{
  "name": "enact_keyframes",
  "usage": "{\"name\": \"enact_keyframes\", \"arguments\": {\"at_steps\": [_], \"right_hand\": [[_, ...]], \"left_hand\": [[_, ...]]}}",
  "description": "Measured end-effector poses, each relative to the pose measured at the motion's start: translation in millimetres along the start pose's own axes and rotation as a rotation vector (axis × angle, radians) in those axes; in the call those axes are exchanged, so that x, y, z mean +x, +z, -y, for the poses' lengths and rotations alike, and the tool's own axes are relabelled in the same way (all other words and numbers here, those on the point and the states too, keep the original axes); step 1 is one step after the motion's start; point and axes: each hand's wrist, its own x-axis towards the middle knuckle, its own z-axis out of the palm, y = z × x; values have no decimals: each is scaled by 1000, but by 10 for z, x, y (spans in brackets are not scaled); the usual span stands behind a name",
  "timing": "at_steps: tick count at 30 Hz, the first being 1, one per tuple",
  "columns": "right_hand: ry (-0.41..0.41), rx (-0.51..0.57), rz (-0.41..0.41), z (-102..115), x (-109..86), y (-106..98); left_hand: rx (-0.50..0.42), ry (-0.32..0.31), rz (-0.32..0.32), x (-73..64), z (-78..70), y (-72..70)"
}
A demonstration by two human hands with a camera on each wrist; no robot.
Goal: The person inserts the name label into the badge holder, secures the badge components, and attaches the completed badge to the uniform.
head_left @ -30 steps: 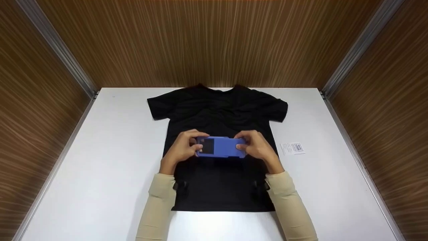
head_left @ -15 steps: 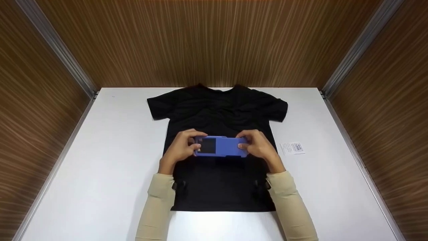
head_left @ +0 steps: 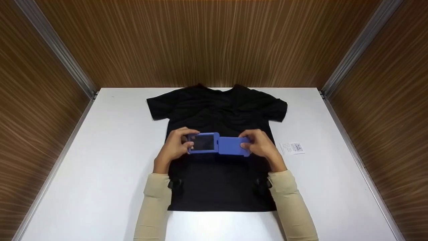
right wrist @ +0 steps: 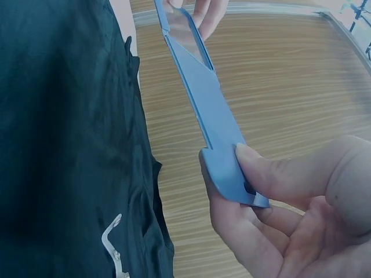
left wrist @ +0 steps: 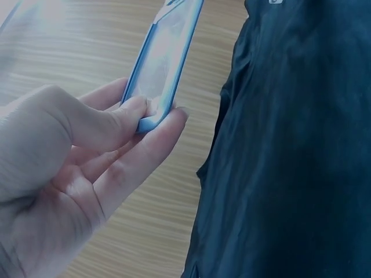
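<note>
The person's two hands were apart from each other, each clamped on one end of a blue holder made of a frame and a panel, held up over the middle of a black T-shirt [head_left: 220, 184]. The left hand [head_left: 174, 145] pinched the outer end of the blue frame [head_left: 202, 142], whose window looked dark from the head and clear from the left wrist; its thumb lay on the window side, with fingers along the edge and behind. The right hand [head_left: 262, 145] pinched the outer end of the plain blue panel [head_left: 231, 146], thumb on the face turned to the head camera and fingers on the far edge. Frame and panel stood end to end, the panel's inner end right at the frame's slotted end; whether any of it sat inside the slot could not be told. The T-shirt lay spread on a white table [head_left: 100, 167], neck toward the wood-grain back wall [head_left: 214, 43] and both short sleeves out to the sides. A white printed card [head_left: 292, 148] lay on the table just beside the shirt, past the person's right hand. Beige sleeves [head_left: 152, 207] covered both forearms.
</note>
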Motion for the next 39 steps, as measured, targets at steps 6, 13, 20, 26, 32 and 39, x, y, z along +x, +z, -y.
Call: {"name": "enact_keyframes", "arguments": {"at_steps": [6,13,20,26,32,39], "right_hand": [[36,-3,6,-43,-4,-8],[88,13,57,-109,28,64],[118,-15,119,-152,53,151],[132,-67,155,-191,83,219],[173,-81,190,-181,103,312],[202,-61,233,-177,113,377]], "left_hand": [[16,-29,-27,-12,-12,-46],[11,-19,-36,-11,-11,-37],[21,-18,-27,-9,-8,-34],[35,-16,-27,-14,-13,-37],[36,-9,-25,-13,-6,-31],[38,-2,-29,0,-6,-23]]}}
